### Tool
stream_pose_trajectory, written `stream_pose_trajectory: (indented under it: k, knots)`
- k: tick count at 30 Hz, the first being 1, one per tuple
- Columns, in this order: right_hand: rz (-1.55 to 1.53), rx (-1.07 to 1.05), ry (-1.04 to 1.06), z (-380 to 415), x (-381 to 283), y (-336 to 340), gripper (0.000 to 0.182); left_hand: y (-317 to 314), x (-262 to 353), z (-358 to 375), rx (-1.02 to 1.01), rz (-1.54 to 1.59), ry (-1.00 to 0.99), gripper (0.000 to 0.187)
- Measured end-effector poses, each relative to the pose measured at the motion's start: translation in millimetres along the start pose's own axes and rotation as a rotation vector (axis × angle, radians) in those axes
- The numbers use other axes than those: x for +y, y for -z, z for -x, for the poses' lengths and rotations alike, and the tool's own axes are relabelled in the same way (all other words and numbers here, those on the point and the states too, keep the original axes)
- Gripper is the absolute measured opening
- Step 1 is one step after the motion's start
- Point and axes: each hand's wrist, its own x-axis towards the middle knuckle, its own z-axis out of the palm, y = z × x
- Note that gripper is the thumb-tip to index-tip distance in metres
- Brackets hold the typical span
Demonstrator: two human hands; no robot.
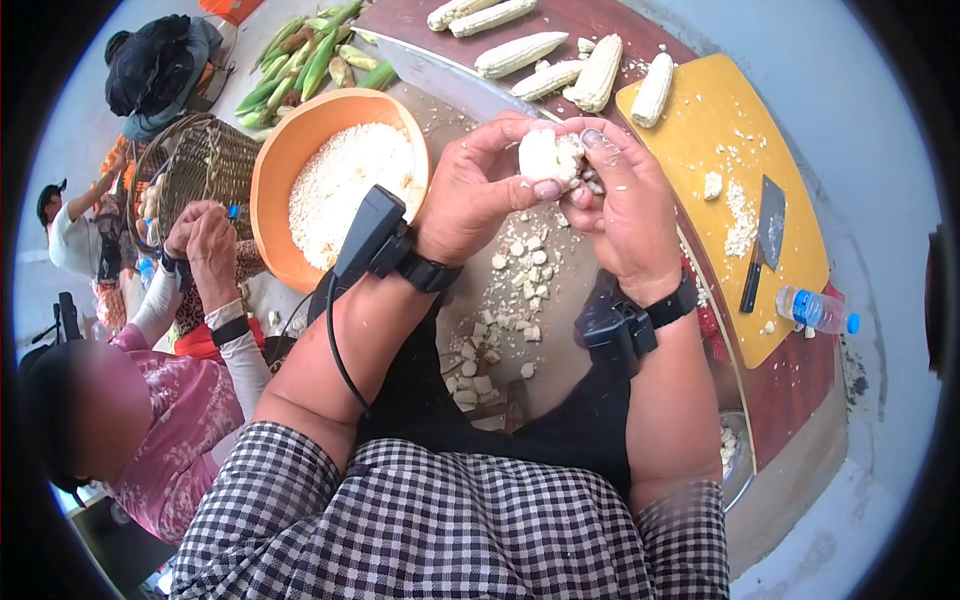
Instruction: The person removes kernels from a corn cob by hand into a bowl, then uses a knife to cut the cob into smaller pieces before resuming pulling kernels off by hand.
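Observation:
A short piece of white corn cob (pixel 549 157) is held up between my two hands. My left hand (pixel 487 180) grips it from the left, thumb below and fingers above. On the right side, my right hand (pixel 625 195) has its thumb and curled fingers around kernels (pixel 590 178) at the cob piece's edge. Just left of my left wrist is an orange basin (pixel 270 215) with many loose white kernels (pixel 345 185) in it. Below my hands, broken cob pieces (pixel 530 265) lie scattered on the ground.
Whole peeled cobs (pixel 598 75) lie on the red table (pixel 790 405). A yellow board (pixel 700 90) holds a cleaver (pixel 770 220), with a water bottle (pixel 815 310) at its edge. Husked corn (pixel 310 60) and a wicker basket (pixel 205 165) are at upper left; a co-worker (pixel 190 410) sits left.

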Motion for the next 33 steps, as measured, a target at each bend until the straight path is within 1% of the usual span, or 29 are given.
stream_pose_trajectory:
  k: [2, 4, 7, 8, 11, 17, 20, 23, 28, 31, 33]
  knots:
    - [-0.036, 0.031, -0.028, 2, -5, -7, 0.023, 0, 4, -1, -0.002, 0.016, 0.013, 0.041]
    - [0.059, -0.001, 0.015, 2, -3, -12, 0.024, -1, 8, 0, -0.001, 0.025, 0.036, 0.041]
    - [0.224, -0.023, 0.054, 0, 1, -10, 0.027, 6, 0, -1, 0.006, 0.001, -0.082, 0.041]
    - [0.282, -0.025, 0.062, 0, 3, -9, 0.028, 7, 0, -1, 0.014, -0.005, -0.063, 0.04]
    - [0.236, -0.034, 0.074, -2, 4, -10, 0.026, 8, 0, 0, 0.034, -0.002, -0.026, 0.04]
    - [0.283, 0.081, 0.105, -5, 8, -14, 0.021, 7, -1, -1, 0.034, 0.057, 0.005, 0.04]
    - [0.305, 0.059, 0.118, -6, 9, -12, 0.021, 8, -2, -2, 0.037, 0.064, 0.002, 0.04]
    - [0.303, 0.056, 0.122, -8, 9, -11, 0.021, 11, -6, -3, 0.04, 0.051, -0.009, 0.04]
    - [0.146, 0.043, 0.045, -11, 8, -6, 0.023, 16, -10, -6, 0.017, 0.017, -0.029, 0.041]
    - [0.075, 0.039, 0.016, -11, 7, -5, 0.024, 9, -3, -7, 0.022, 0.121, 0.046, 0.041]
    - [0.042, 0.027, -0.007, -12, 2, -5, 0.025, 11, -5, -11, 0.007, 0.032, 0.001, 0.042]
